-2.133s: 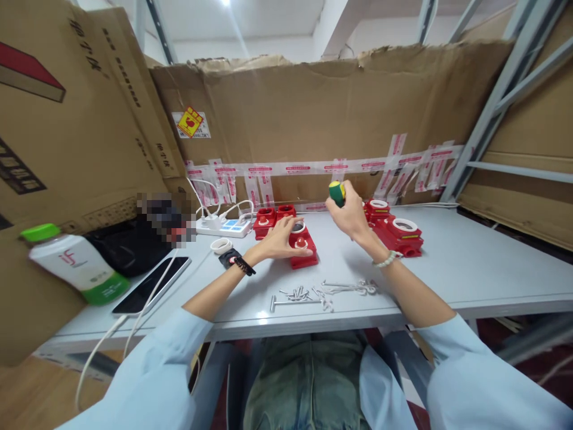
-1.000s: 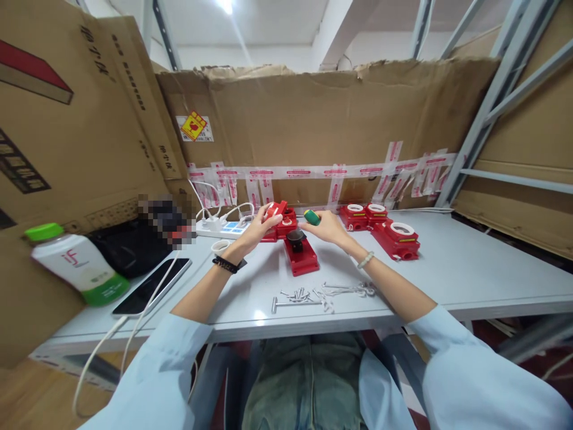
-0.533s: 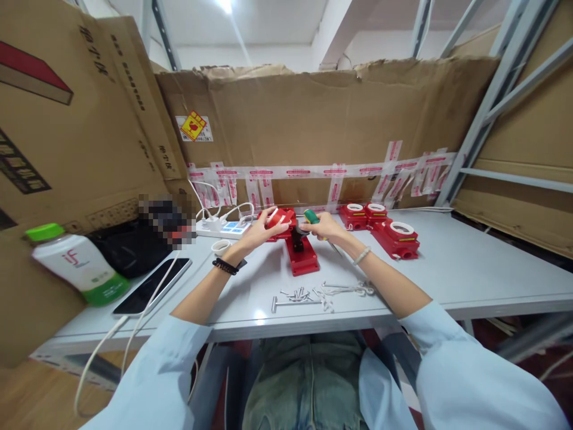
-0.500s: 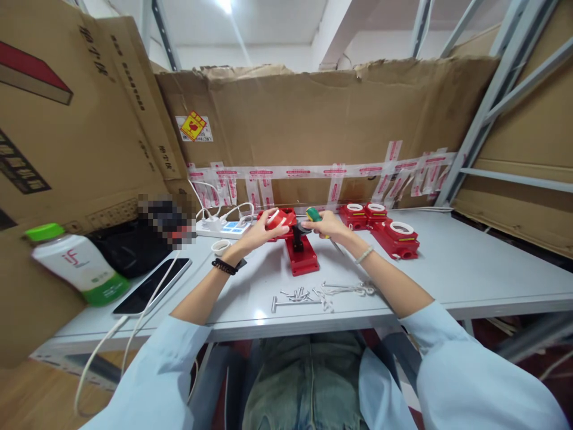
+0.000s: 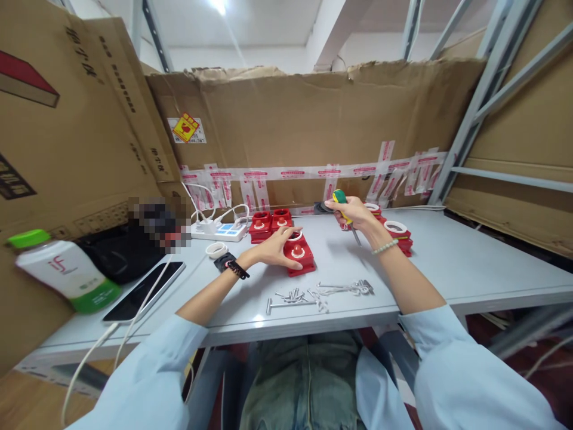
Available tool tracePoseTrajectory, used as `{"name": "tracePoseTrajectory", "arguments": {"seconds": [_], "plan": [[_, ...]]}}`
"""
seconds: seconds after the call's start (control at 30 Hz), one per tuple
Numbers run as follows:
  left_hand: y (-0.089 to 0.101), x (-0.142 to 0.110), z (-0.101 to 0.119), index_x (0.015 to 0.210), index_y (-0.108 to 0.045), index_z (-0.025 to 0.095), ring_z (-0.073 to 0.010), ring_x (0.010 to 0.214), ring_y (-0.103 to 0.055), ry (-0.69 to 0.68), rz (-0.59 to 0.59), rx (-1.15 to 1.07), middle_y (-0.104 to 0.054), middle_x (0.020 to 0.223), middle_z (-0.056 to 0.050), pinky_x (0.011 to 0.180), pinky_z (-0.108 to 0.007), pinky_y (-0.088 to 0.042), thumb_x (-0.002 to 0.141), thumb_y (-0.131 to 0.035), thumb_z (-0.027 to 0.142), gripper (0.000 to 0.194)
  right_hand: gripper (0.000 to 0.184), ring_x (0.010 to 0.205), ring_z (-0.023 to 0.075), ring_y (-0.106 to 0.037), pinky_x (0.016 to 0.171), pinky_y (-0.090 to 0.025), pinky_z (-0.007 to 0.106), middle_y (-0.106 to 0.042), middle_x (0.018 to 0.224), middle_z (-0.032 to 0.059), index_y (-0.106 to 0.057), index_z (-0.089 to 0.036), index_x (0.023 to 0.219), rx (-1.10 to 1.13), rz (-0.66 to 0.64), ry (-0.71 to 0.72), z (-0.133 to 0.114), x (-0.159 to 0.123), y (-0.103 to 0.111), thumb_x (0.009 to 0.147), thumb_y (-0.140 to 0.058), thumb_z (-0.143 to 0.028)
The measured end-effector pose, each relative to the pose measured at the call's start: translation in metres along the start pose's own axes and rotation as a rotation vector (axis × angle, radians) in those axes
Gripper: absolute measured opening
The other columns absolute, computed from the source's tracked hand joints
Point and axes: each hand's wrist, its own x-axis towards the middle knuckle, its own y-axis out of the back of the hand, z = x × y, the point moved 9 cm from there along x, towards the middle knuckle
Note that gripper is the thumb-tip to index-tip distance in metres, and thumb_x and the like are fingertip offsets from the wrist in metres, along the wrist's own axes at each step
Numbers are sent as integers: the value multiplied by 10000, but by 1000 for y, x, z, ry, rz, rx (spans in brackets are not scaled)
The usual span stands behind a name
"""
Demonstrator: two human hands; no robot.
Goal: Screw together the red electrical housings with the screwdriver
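Note:
My left hand (image 5: 275,248) grips a red box-like housing (image 5: 307,260) on the table, its thumb and fingers around the near and far sides. On top of the housing are a white ring and a red knob. My right hand (image 5: 356,212), raised at centre right, is closed round a screwdriver (image 5: 341,200) with a green and yellow handle, its shaft pointing down. A dark, roundish part (image 5: 323,206) sticks out by the right fingertips and seems to be held there too. Several loose screws (image 5: 293,295) lie near the table's front.
Two red housings (image 5: 261,227) stand behind my left hand, and more red housings (image 5: 398,239) stand at right. T-handled tools (image 5: 290,303) lie in front. A power strip (image 5: 221,231), white ring (image 5: 217,249), phone (image 5: 145,292) and bottle (image 5: 67,272) are at left.
My right hand has moved right and up with the screwdriver and the dark part, away from the red base. My left hand has lowered the red cover onto that base.

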Motion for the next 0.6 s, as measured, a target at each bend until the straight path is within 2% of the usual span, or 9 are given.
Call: {"name": "tracePoseTrajectory", "arguments": {"seconds": [0.13, 0.23, 0.37, 0.6], "plan": [[-1, -2, 4, 1489, -248, 282, -435, 1352, -306, -3, 2, 111, -331, 1420, -176, 1060, -598, -320, 586, -748, 642, 1093, 311, 326, 31, -334, 318, -235, 173, -415, 412, -91, -553, -152, 721, 10, 7, 5, 1, 1, 1, 659, -829, -281], [-4, 5, 9, 1497, -234, 261, -444, 1342, -313, 6, -31, 165, -366, 1386, -184, 1047, -588, -333, 599, -736, 629, 1092, 287, 330, 35, -340, 309, -230, 176, -432, 428, -80, -579, -142, 731, 22, 14, 18, 2, 4, 5, 665, -823, -278], [-4, 26, 12, 1493, -241, 209, -394, 1268, -427, 20, -33, 194, -426, 1316, -181, 1033, -517, -380, 618, -730, 577, 1068, 287, 379, 34, -378, 309, -236, 164, -471, 490, -59, -590, -125, 733, 61, 43, 54, 0, 7, 10, 643, -836, -244], [-10, 59, 18, 1438, -328, 198, -333, 1245, -480, -117, 29, 115, -398, 1364, -160, 1073, -452, -376, 639, -723, 563, 963, 256, 380, 33, -375, 305, -239, 169, -482, 503, -57, -590, -122, 728, 78, 54, 62, -3, 4, 9, 662, -819, -215]]}}
